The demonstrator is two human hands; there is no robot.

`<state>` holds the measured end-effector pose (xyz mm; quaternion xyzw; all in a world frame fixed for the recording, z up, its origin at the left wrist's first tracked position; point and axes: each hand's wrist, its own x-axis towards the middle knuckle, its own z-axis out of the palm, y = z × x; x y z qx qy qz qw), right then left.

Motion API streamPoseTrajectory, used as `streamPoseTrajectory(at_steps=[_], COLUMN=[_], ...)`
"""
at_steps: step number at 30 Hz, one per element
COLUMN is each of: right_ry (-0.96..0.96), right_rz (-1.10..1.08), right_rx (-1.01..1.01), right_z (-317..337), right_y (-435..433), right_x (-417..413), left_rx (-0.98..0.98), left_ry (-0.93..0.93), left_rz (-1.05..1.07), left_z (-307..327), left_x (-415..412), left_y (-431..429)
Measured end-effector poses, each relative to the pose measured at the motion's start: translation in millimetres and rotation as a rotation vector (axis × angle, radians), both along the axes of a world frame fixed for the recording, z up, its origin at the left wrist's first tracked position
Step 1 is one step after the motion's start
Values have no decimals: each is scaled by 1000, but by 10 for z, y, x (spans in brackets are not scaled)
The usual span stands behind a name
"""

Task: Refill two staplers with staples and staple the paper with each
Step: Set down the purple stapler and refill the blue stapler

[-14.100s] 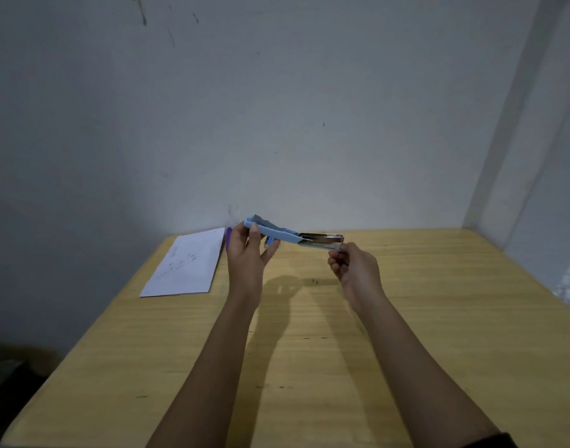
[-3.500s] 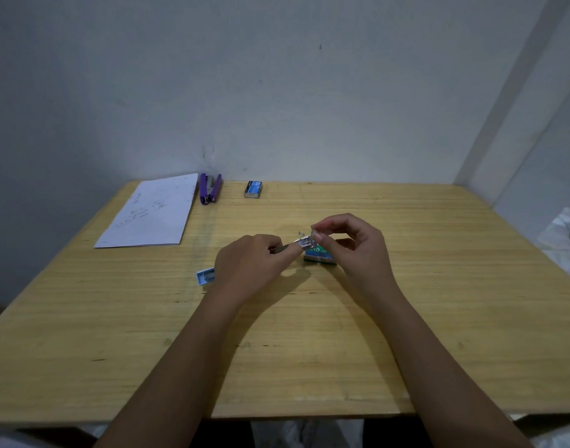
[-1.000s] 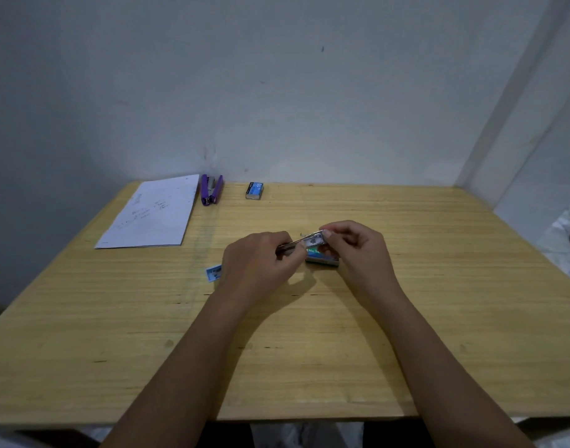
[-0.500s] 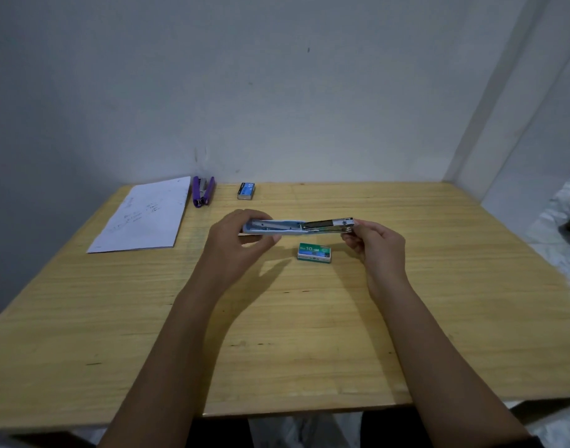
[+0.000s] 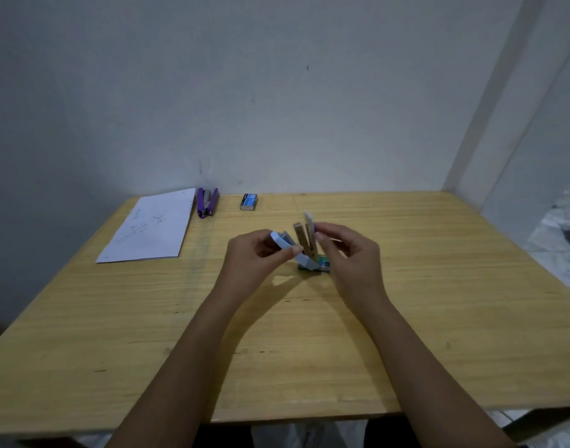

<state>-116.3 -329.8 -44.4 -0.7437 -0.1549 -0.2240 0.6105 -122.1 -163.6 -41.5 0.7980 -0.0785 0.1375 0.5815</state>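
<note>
Yellow wood of the table (image 5: 438,286) runs bare from the hands to the near edge and out to the right edge, the widest open stretch. The far edge meets a pale wall (image 5: 277,108). Along that edge, at the left corner, lies the sheet of paper (image 5: 149,227), its left side close to the table's left edge. The purple stapler (image 5: 207,202) lies just beside the paper's right edge, splayed open. The blue staple box (image 5: 248,202) sits near it, apart from both.

Both forearms reach in from the near edge and meet above the middle of the table. Between the hands is the light-blue stapler (image 5: 306,245), fanned open, its hinge end low and its parts pointing up. The left hand (image 5: 256,258) has its fingers curled round the stapler's blue lower arm, thumb and forefinger closing near the hinge. The right hand (image 5: 351,253) has its fingers bent, with the fingertips (image 5: 320,228) pinching the raised upper arm. The green staple box (image 5: 322,265) lies on the table right under the hinge, partly hidden by the stapler and the right hand.
</note>
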Motion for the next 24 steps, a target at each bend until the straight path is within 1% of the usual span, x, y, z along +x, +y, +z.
streamPoseTrajectory(at_steps=[3,8,10,12,13,15,18,20,21,23,24], right_ry=[-78,-106,-120,-115,-93,-7,262,465,562,726,772], right_rz=[103,91,66,55,58,80,107,207,278,386,411], right_rx=[-177,-372,-436,-452,-423,-299,-109,-11,60,185,175], right_z=[-52,-85,-85,-38,18,165,355,491,540,612,614], right_y=[35,45,76,127,147,267,386,602,728,1061,1236], right_x=[-14,-33,-45,-49,-59,-21,125,275,338,452,503], left_rx=[-113,-190,-183,-117,-64,15,10,68,124,242,303], left_ry=[14,48,33,-1,-21,-63,-93,-108,-87,15,87], left_rz=[12,20,35,44,50,98,246,401,478,627,671], left_z=[42,78,91,150,201,351,557,612,591,461,370], left_x=[-3,-17,-14,-10,-12,-1,57,133,179,273,320], left_y=[13,5,-9,-22,-29,90,397,783,979,1412,1599])
